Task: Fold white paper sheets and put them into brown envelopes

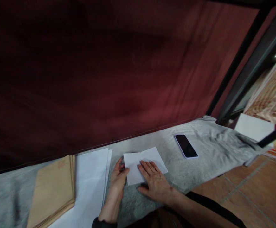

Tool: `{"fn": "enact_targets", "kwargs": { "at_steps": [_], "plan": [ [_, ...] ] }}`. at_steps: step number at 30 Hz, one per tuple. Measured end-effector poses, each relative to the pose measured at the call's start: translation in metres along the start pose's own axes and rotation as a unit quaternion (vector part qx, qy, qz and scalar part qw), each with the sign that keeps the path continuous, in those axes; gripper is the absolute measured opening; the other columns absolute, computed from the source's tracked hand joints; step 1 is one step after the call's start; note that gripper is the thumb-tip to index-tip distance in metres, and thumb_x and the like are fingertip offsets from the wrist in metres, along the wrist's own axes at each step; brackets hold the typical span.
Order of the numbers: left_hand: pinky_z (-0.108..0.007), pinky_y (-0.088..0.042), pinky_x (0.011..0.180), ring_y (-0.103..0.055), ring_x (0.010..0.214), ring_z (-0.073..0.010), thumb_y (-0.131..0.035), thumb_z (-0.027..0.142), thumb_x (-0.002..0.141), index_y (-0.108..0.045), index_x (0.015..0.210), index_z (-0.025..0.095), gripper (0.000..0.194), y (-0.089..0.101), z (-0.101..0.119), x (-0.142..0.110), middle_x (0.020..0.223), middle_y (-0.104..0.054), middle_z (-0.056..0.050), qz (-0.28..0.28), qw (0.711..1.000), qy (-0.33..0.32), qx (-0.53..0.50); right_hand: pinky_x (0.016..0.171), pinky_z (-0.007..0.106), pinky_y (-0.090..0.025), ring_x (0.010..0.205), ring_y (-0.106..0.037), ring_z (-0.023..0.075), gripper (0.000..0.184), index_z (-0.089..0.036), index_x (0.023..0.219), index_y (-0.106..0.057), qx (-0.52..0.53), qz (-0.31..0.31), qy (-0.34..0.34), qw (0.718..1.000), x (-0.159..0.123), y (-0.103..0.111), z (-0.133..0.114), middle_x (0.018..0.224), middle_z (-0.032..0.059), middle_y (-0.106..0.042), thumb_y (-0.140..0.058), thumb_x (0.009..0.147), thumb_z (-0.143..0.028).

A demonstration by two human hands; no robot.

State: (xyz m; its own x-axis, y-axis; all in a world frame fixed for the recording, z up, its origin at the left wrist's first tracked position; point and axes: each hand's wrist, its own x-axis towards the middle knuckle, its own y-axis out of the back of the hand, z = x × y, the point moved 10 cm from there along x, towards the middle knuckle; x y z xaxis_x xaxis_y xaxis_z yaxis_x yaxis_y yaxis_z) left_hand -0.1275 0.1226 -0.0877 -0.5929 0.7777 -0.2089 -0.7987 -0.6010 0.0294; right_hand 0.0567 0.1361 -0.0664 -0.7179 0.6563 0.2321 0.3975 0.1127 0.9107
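A sheet of white paper [134, 163] with a crease down its middle lies on the grey cloth in the head view, its right half tilting up a little. My right hand [154, 182] rests flat on the paper near the crease, fingers stretched out and thumb off the near edge. At the left edge of the paper is my left hand [118, 177], with fingers loosely curved and thumb tip at the paper's edge. A gap shows between its thumb and forefinger.
Left of my hands lie larger white sheets [92, 180], partly under a stack of brown envelopes [54, 186]. A phone [186, 146] lies to the right on the grey cloth [214, 152]. Behind rises a dark red panel [128, 79]. Tiled floor [259, 190] shows at lower right.
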Motion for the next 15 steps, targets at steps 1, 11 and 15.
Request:
{"fn": "enact_targets", "kwargs": {
  "at_steps": [1,11,15],
  "plan": [
    [-0.031,-0.058,0.073,-0.072,0.083,-0.0199,-0.069,0.019,0.068,-0.056,0.134,0.019,0.067,-0.004,0.001,-0.002,0.101,-0.072,-0.006,-0.012,0.999,0.019,-0.037,0.121,0.048,-0.027,0.144,-0.037,0.0292,0.074,-0.018,0.157,-0.031,0.007,0.006,-0.010,1.000,0.002,0.003,0.001,0.161,0.0124,-0.033,-0.058,0.093,-0.045],
    [-0.038,-0.060,0.088,-0.067,0.115,-0.0250,-0.055,0.035,0.094,-0.053,0.130,0.021,0.038,-0.039,-0.008,-0.021,0.134,-0.063,-0.016,-0.066,0.977,0.157,-0.126,0.104,0.050,-0.049,0.118,-0.064,0.0288,0.059,-0.016,0.137,-0.057,0.550,0.222,-0.191,0.782,0.024,0.068,0.069,0.124,0.0124,-0.070,-0.028,0.104,-0.055],
    [-0.037,-0.060,0.086,-0.068,0.114,-0.0257,-0.061,0.039,0.091,-0.057,0.125,0.022,0.039,-0.061,-0.008,-0.030,0.130,-0.067,-0.013,-0.133,0.969,0.156,-0.141,0.097,0.052,-0.052,0.114,-0.066,0.0333,0.066,-0.011,0.137,-0.055,0.671,0.238,-0.200,0.673,0.022,0.060,0.071,0.122,0.0170,-0.071,-0.031,0.101,-0.060]
  ]
}}
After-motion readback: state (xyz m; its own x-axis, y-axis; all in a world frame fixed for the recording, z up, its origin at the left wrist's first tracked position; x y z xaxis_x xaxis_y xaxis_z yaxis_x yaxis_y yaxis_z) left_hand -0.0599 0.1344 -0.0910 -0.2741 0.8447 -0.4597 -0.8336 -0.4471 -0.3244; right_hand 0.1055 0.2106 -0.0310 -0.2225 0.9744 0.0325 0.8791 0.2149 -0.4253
